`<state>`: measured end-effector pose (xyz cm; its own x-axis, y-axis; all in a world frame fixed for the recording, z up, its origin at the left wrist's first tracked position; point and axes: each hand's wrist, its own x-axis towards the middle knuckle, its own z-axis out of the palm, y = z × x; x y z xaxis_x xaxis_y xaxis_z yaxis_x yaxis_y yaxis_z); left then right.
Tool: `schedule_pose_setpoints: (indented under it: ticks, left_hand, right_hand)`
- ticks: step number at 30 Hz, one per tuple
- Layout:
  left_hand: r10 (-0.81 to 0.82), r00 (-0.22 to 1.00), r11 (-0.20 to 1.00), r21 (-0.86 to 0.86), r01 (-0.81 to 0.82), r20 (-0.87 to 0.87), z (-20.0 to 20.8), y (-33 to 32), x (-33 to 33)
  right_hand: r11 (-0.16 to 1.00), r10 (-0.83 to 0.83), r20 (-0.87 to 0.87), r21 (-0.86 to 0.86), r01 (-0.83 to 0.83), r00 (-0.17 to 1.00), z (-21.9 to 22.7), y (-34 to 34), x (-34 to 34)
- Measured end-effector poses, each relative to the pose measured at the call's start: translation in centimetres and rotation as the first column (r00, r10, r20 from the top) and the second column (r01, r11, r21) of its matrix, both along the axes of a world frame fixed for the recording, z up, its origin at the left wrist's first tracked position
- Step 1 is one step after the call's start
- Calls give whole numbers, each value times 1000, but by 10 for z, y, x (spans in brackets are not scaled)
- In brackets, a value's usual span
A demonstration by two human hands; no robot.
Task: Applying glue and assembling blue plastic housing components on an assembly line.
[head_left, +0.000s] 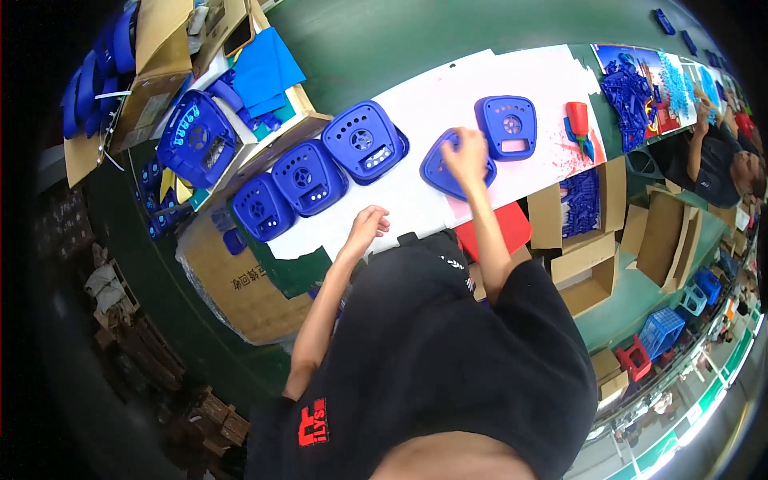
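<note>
My right hand (468,158) is closed on a blue plastic housing (436,173) that lies tilted on the white sheet (416,104). Its fingertips reach the upper part of that piece and cover some of it. Just right of it lies another blue housing with a round grille and a rectangular window. Near the sheet's front edge my left hand (370,229) hovers with loosely bent fingers and nothing in it. Beyond the left hand, three blue housings, the nearest to the middle being a larger one (364,142), stand in a slanting row.
A red-and-blue bottle-like tool (578,128) rests at the sheet's right, by red smears. Blue parts (626,96) are heaped farther right. Cardboard boxes (588,276) and a red stool (498,232) stand close to my right side. Another person (712,156) sits at far right.
</note>
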<state>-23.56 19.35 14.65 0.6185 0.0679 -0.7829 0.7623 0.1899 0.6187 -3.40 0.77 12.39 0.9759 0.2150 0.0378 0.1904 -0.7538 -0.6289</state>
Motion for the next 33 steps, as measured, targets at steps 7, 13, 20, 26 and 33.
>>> schedule_pose_setpoints:
  ticks: [7,13,20,26,33]
  left_hand:
    - [-543,834,834,185,520,103,-11,-75,60]
    - [-651,733,754,52,655,200,13,-118,62]
    - [-590,804,795,-117,595,75,14,-104,47]
    - [-333,943,939,-97,331,-11,29,-40,12]
    - [39,991,969,-236,-68,-125,53,-10,-46]
  right_hand:
    - [873,-227,-302,-485,56,926,-10,-114,5]
    - [907,-332,-413,-388,166,848,-25,-101,-11]
    - [817,-540,-444,-482,317,715,-29,-79,20]
    - [969,-233,-612,-81,234,756,8,-68,-18]
    - [780,113,-594,549,299,797,80,-12,-114]
